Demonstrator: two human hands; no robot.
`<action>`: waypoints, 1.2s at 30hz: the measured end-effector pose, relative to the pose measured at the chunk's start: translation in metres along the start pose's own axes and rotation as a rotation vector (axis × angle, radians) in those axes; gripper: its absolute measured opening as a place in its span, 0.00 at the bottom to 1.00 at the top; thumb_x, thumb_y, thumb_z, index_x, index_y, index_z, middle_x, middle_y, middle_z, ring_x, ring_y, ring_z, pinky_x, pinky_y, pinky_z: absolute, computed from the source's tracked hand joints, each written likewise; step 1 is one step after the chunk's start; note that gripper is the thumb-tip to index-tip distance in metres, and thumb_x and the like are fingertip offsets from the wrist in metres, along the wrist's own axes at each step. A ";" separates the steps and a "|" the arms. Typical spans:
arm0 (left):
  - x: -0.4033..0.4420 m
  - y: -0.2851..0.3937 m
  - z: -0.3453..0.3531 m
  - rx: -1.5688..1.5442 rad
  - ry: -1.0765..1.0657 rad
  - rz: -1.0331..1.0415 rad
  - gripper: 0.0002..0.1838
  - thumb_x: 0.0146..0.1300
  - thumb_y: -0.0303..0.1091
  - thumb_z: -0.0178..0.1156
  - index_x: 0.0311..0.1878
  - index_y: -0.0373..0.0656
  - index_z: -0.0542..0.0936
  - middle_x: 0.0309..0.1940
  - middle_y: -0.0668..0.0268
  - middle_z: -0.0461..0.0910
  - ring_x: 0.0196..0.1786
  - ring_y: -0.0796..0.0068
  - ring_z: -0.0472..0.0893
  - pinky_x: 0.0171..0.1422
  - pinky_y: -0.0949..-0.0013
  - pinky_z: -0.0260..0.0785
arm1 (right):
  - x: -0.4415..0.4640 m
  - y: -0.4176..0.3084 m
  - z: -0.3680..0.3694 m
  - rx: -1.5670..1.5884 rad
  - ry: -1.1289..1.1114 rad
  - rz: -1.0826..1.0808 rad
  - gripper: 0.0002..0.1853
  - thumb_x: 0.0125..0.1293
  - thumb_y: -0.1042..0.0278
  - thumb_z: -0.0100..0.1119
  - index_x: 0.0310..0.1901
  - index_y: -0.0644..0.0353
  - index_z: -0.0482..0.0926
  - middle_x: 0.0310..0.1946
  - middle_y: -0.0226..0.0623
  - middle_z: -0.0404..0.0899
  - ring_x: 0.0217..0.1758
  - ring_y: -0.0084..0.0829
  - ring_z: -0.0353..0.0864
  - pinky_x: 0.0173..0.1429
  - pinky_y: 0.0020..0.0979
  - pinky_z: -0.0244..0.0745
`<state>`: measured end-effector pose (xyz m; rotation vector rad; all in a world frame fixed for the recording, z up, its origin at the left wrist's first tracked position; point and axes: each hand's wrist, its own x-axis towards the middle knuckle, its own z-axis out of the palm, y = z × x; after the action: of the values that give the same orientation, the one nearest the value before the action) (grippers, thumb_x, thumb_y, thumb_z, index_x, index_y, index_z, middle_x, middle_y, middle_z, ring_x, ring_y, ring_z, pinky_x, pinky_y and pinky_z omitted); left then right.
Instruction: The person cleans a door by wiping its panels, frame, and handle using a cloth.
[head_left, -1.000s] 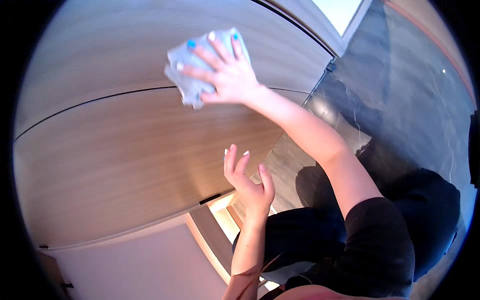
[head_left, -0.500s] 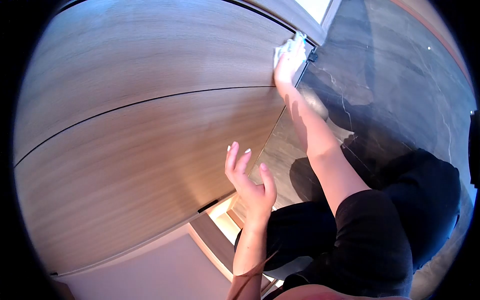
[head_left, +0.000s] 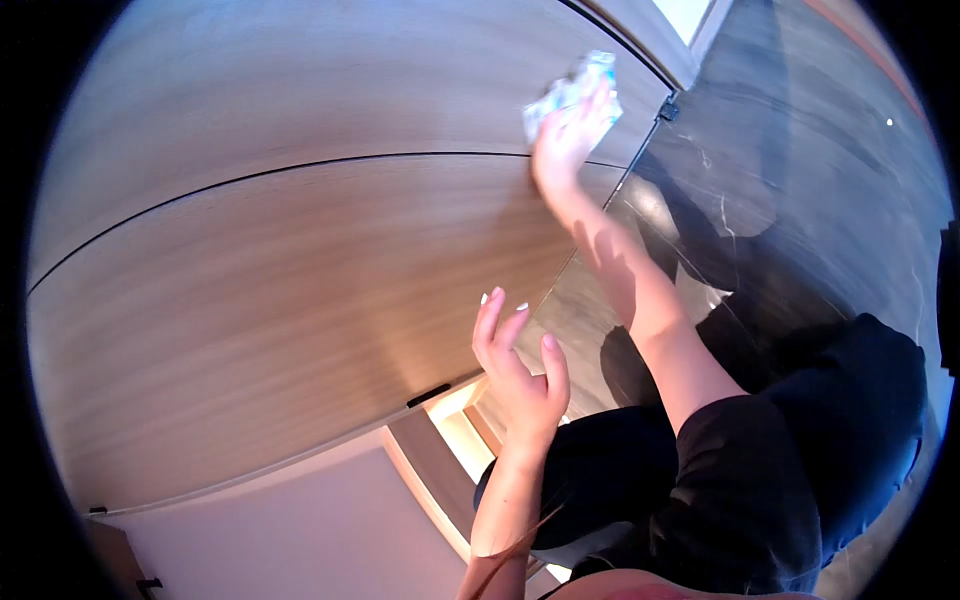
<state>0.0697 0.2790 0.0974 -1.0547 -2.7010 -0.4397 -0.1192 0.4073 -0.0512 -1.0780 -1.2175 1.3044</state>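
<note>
A light blue-grey cloth (head_left: 543, 112) lies against the wood-grain panel (head_left: 300, 290) near its right end, above the dark seam. My right hand (head_left: 568, 140) is on the cloth, its fingers blurred by motion and pressing the cloth to the surface. Lower down, my left hand (head_left: 522, 365) is raised in front of the panel's lower edge, with fingers apart and slightly curled, holding nothing.
Dark marble floor (head_left: 830, 190) with pale veins spreads to the right. A small black fitting (head_left: 669, 108) is at the panel's right corner. Below the panel are a black handle (head_left: 429, 395) and a lit open compartment (head_left: 462, 440). My bent legs are at the lower right.
My right hand and the cloth first swept right along the panel to its corner, then came back slightly left from the edge. My left hand keeps its shape. The camera view has shifted a little.
</note>
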 end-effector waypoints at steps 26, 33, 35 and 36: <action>0.013 -0.016 -0.001 -0.020 0.102 0.129 0.17 0.60 0.35 0.52 0.49 0.38 0.67 0.58 0.51 0.63 0.63 0.48 0.63 0.66 0.51 0.55 | -0.063 0.169 0.005 0.166 0.102 0.329 0.33 0.61 0.64 0.39 0.68 0.67 0.50 0.69 0.52 0.47 0.73 0.46 0.42 0.74 0.41 0.34; 0.003 -0.010 -0.010 -0.007 0.159 0.158 0.17 0.60 0.39 0.52 0.47 0.38 0.70 0.56 0.51 0.66 0.61 0.49 0.65 0.65 0.50 0.57 | -0.065 0.158 0.009 0.222 0.124 0.477 0.32 0.64 0.61 0.36 0.67 0.69 0.49 0.69 0.52 0.47 0.73 0.46 0.42 0.74 0.40 0.34; 0.000 -0.006 -0.009 0.008 0.164 0.169 0.18 0.60 0.41 0.52 0.46 0.38 0.71 0.56 0.51 0.66 0.61 0.49 0.65 0.65 0.50 0.57 | -0.069 0.100 0.002 0.271 0.065 0.506 0.32 0.62 0.66 0.36 0.68 0.70 0.48 0.70 0.52 0.45 0.73 0.43 0.44 0.73 0.38 0.38; -0.001 -0.004 -0.010 0.014 0.157 0.175 0.18 0.60 0.43 0.52 0.46 0.38 0.71 0.55 0.51 0.67 0.61 0.49 0.65 0.64 0.50 0.58 | -0.085 0.077 0.004 0.149 0.024 0.366 0.33 0.62 0.64 0.37 0.68 0.70 0.47 0.70 0.52 0.44 0.74 0.46 0.42 0.73 0.40 0.36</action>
<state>0.0687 0.2722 0.1060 -1.1881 -2.4479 -0.4506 -0.1223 0.3240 -0.1295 -1.2412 -0.9140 1.6272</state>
